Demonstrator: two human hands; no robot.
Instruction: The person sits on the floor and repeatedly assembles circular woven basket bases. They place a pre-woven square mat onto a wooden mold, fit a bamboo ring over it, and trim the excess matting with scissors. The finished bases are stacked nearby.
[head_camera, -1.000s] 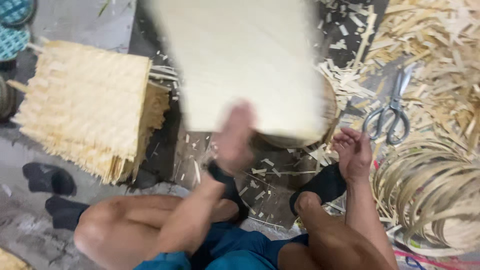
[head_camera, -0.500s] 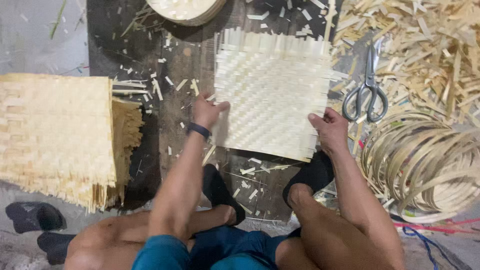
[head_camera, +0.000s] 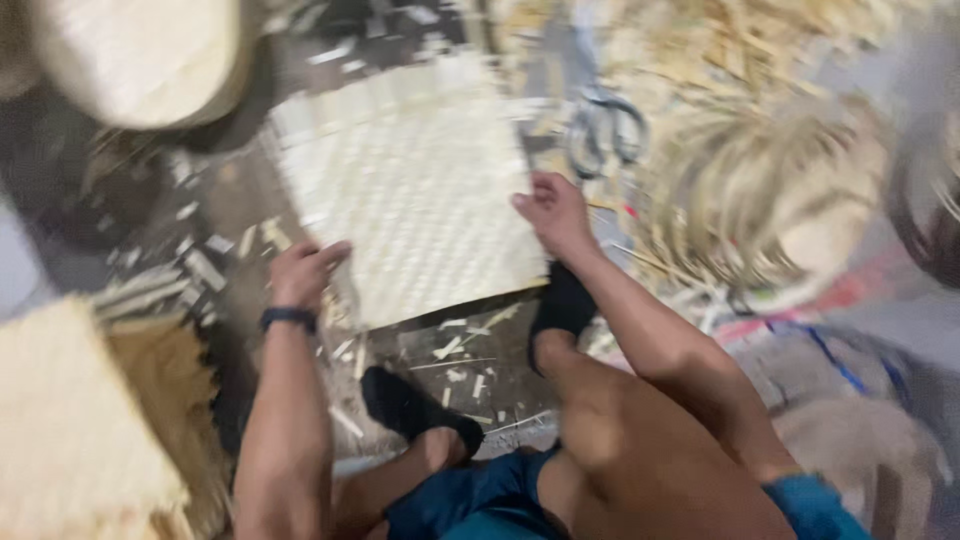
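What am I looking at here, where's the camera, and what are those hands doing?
There is no machine here. The picture comes from a camera worn on a person's head, looking down, so you see their own arms, bent knees and black socks. The person sits on the floor, which is strewn with pale offcuts. The picture is blurred.

The left hand rests on the near left corner of a flat woven mat. The right hand presses on its right edge. Whether either hand grips the mat cannot be told.

Beyond the right hand lie scissors. To the right is a coil of thin strips. At lower left is a stack of mats, and at upper left a round basket.
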